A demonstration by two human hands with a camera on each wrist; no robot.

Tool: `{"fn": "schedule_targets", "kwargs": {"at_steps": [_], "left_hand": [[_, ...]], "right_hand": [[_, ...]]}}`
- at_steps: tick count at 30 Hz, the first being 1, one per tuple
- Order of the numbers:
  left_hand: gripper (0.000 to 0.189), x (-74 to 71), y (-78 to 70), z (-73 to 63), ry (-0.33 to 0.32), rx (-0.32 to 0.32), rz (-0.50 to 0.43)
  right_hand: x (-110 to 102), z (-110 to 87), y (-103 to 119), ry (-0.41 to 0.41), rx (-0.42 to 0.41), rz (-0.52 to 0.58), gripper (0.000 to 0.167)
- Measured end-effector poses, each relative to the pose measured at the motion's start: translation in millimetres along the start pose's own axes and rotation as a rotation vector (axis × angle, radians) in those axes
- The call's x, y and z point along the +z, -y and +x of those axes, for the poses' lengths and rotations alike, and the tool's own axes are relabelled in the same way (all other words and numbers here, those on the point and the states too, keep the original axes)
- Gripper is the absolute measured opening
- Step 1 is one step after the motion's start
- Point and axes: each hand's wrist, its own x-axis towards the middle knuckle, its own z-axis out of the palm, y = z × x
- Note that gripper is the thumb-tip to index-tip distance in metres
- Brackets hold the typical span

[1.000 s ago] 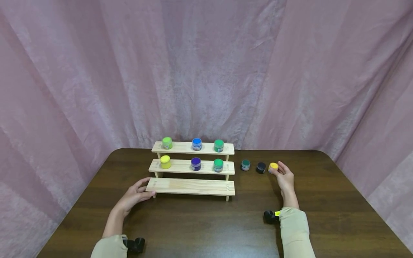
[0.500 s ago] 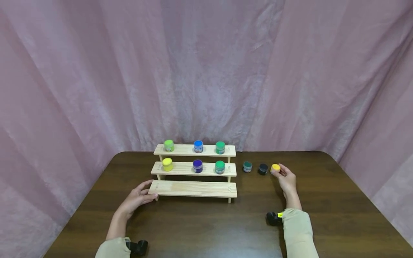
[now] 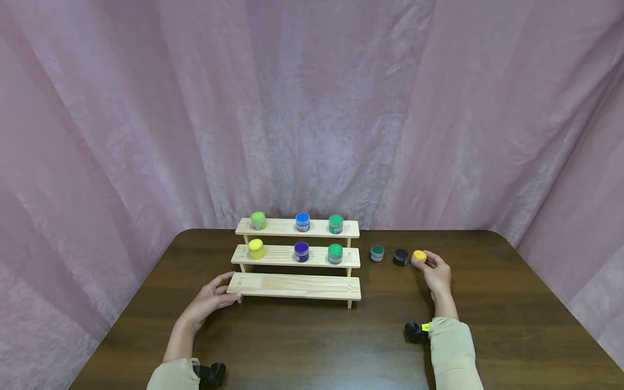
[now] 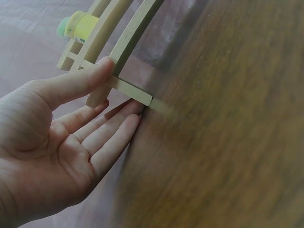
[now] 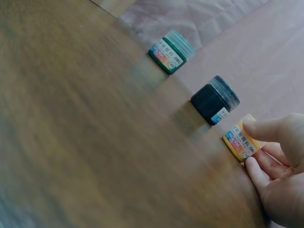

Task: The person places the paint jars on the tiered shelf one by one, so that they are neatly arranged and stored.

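My left hand [image 3: 207, 303] holds the left end of the lowest step of a three-tier wooden stand [image 3: 294, 286]. In the left wrist view the thumb [image 4: 97, 78] presses on the step's edge, while the other fingers reach past the end toward the leg. Off to the right of the stand, my right hand [image 3: 437, 276] grips a yellow paint jar [image 3: 418, 256] that stands on the table. Thumb and fingers go around its sides, with the printed label [image 5: 241, 140] showing between them. Left of it are a black paint jar [image 3: 401, 258] and a dark green one [image 3: 377, 253].
The top tier carries light green [image 3: 258, 221], blue [image 3: 302, 222] and green [image 3: 336, 223] jars. On the middle tier stand yellow [image 3: 255, 249], purple [image 3: 301, 252] and green [image 3: 335, 253] ones. A pink curtain [image 3: 312, 108] hangs behind the brown table [image 3: 312, 346].
The whole scene shifts slightly right and down in the head view. Both hands keep their hold, and the jars stay in the same places relative to the stand.
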Motion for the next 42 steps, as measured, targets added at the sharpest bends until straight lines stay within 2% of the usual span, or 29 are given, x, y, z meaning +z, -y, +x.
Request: {"fn": "schedule_targets", "kwargs": {"at_steps": [8,15,30,42], "left_hand": [[0.075,1.2,-0.2,-0.4,-0.002,-0.002,-0.007],[0.076,-0.3,-2.6,-1.6,0.001,0.01,-0.003],[0.077,0.3,-1.2,-1.4,0.004,0.009,0.005],[0.078,0.6,0.2,-0.7,0.002,0.003,0.014]], "right_hand": [[-0.4,2.1,-8.5,-0.046,-0.048,0.12,0.057],[4.5,-0.2,4.0,-0.074,0.04,0.057,0.053],[1.7,-2.3,19.6,-0.136,0.064,0.168,0.051],[-1.7,-3.9,36.2,-0.106,0.072,0.218,0.055]]}}
